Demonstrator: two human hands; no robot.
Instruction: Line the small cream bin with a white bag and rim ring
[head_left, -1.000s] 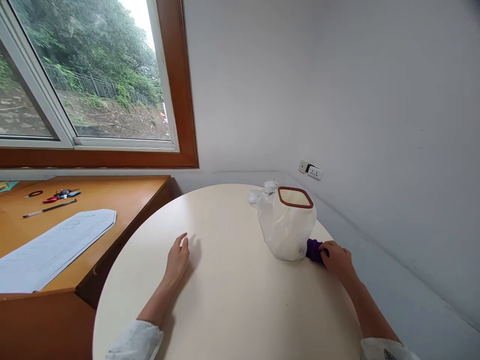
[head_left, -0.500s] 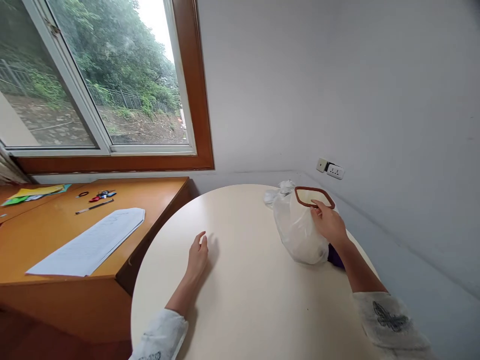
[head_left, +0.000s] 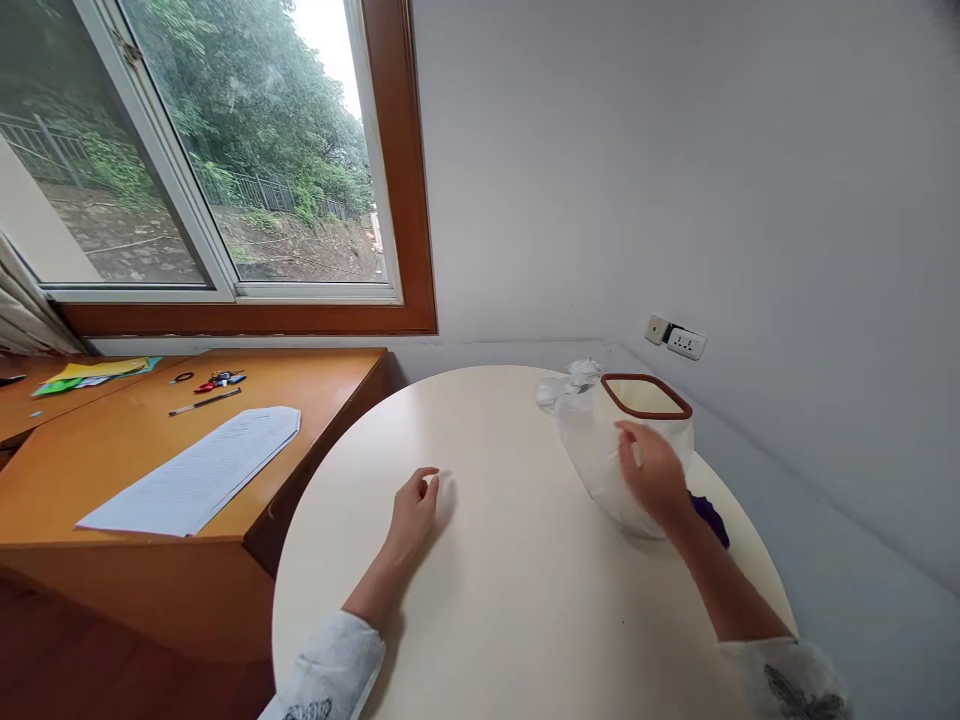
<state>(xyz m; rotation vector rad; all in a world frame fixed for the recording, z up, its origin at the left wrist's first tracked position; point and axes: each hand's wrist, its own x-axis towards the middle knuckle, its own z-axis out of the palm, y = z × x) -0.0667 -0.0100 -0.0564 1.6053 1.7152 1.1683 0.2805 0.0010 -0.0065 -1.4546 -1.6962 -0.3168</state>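
A pale bin [head_left: 609, 455] with a brown rim [head_left: 646, 412] stands at the right side of the round table, wrapped in a thin translucent plastic bag [head_left: 574, 415]. My right hand [head_left: 654, 470] hovers in front of the bin, below its rim. A gap shows between its thumb and fingers, and nothing is in it; the palm faces left. Partly covered by my right forearm, a dark purple cloth-like thing [head_left: 711, 520] lies beside the bin. My left hand [head_left: 412, 515] is low over the left half of the table, fingers loosely curved and apart, holding nothing.
The round cream table [head_left: 495, 560] stands near a wall with a socket [head_left: 685, 343]. To the left, a wooden desk [head_left: 315, 385] bears a stack of papers [head_left: 195, 470], a pen [head_left: 206, 402], keys [head_left: 221, 380] and coloured sheets [head_left: 94, 372]. Above the desk is a window [head_left: 262, 200].
My right hand has let go of the bin's rim and moved down in front of it. The view has turned slightly left. My left hand stays low over the table.
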